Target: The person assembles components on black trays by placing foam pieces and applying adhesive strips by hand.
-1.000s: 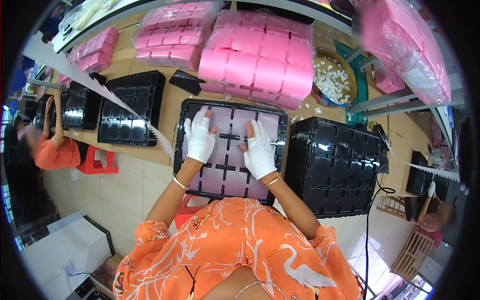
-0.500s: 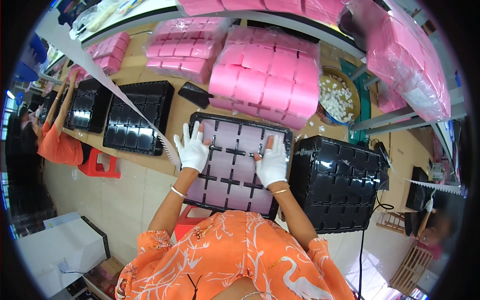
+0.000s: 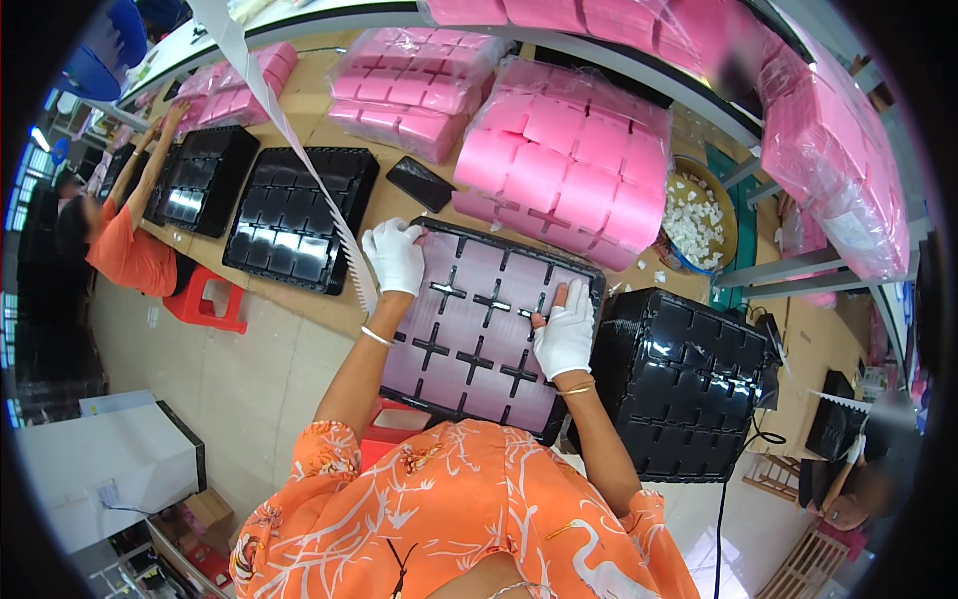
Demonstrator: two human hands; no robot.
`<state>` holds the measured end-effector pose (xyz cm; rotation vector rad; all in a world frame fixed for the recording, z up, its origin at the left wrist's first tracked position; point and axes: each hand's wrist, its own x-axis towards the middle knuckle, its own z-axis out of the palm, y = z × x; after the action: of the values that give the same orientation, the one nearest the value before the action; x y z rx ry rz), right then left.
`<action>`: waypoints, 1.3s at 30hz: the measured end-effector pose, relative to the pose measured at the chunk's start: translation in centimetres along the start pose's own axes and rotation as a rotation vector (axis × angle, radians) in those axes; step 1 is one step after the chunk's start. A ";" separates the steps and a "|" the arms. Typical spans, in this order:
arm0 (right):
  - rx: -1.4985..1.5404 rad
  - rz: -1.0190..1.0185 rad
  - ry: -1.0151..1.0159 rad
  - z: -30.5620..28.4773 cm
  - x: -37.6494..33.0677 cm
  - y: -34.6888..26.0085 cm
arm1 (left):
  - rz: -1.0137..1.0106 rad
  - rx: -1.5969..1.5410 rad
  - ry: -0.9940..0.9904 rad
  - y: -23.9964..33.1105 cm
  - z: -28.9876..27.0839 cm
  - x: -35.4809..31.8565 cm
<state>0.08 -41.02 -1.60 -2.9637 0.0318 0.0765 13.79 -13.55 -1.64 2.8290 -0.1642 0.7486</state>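
In front of me a black plastic tray lies tilted at the table's near edge. A thin pink sheet covers its floor, with black cross-shaped dividers standing up through slots. My left hand, in a white glove with bare fingertips, is curled closed at the tray's far left corner. What its fingertips pinch beneath is partly hidden. My right hand, gloved alike, lies flat near the right side of the sheet with its fingers stretched out.
Stacked black trays stand at the right. Beyond are pink sheet stacks, a phone and a bowl of white bits. More black trays sit left, near a co-worker in orange. A white serrated strip hangs across.
My left hand has gone from spread fingers on the sheet to curled at the tray's far left corner. My right hand remains at the sheet's right side. The whole view has shifted slightly.
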 end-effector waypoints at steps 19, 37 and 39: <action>-0.068 0.002 -0.050 -0.1 -0.4 -0.2 | -0.138 -0.154 -0.148 0.2 1.2 -0.8; -0.072 -0.008 -0.025 0.3 -0.3 0.0 | 0.092 -0.221 -0.194 -0.8 1.3 0.0; -0.056 -0.009 -0.032 0.1 -0.3 -0.1 | 0.145 -0.263 -0.178 -1.1 1.5 0.7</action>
<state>-0.22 -40.85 -1.69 -3.0176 0.0119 0.1257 15.24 -12.89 -2.74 2.6472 -0.4649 0.4607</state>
